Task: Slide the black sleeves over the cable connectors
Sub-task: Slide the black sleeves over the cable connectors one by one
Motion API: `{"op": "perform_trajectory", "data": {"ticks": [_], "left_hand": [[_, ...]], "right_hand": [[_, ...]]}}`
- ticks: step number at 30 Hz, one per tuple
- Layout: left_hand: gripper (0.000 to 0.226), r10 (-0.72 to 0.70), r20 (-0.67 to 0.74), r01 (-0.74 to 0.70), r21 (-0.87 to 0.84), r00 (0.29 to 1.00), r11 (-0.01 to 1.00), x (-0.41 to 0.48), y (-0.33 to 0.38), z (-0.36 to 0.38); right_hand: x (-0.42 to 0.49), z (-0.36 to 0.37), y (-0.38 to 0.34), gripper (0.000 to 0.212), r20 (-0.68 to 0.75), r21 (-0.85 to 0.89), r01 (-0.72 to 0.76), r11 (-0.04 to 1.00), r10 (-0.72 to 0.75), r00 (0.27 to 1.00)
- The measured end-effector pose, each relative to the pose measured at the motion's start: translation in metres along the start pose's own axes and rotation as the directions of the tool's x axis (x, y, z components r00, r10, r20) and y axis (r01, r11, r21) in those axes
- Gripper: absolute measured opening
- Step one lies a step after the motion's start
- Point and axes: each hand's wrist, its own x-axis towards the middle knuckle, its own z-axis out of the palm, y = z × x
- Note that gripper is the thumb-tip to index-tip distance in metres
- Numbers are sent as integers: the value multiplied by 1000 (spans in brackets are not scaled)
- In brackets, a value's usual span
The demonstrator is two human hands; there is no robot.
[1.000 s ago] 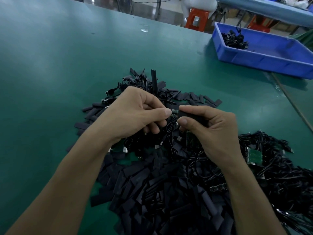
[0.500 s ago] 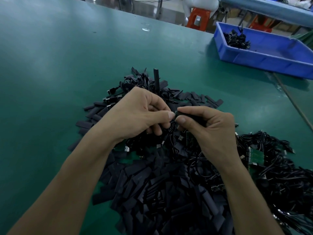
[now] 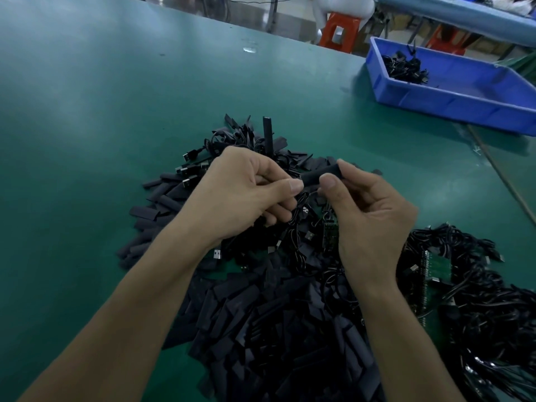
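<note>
My right hand point(image 3: 368, 216) pinches a black sleeve point(image 3: 317, 174) between thumb and forefinger, lifted above the pile. My left hand point(image 3: 240, 192) pinches the thin black cable point(image 3: 301, 204) at the sleeve's left end; the connector itself is hidden inside the sleeve or under my fingers. The cable hangs down between both hands. Below lies a heap of loose black sleeves point(image 3: 261, 323). Tangled black cables with small green boards point(image 3: 478, 285) lie at the right.
A blue plastic bin point(image 3: 452, 97) with a few black cables stands at the back right on the green table point(image 3: 101, 111). USB plugs point(image 3: 188, 169) stick out at the pile's left. Orange stools and another bench stand beyond the table's far edge.
The sleeve in my right hand has risen and tilted up to the right, and more of it shows. Both hands have stayed together above the pile.
</note>
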Motion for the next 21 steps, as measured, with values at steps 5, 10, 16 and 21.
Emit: {"op": "perform_trajectory", "data": {"ticks": [5, 10, 16, 21], "left_hand": [[13, 56, -42, -58, -45, 998, 997, -1, 1, 12], [10, 77, -61, -82, -83, 995, 993, -2, 2, 16], [11, 84, -80, -96, -168, 993, 981, -1, 2, 17], [17, 216, -239, -208, 61, 947, 976, 1, 7, 7]], "right_hand": [[-4, 6, 0, 29, -35, 45, 22, 999, -20, 999], [-10, 12, -4, 33, -27, 102, 23, 995, -20, 999], [-1, 12, -11, 33, 22, 7, 62, 998, -62, 998], [9, -16, -11, 63, 380, -355, 82, 931, 64, 923]]}}
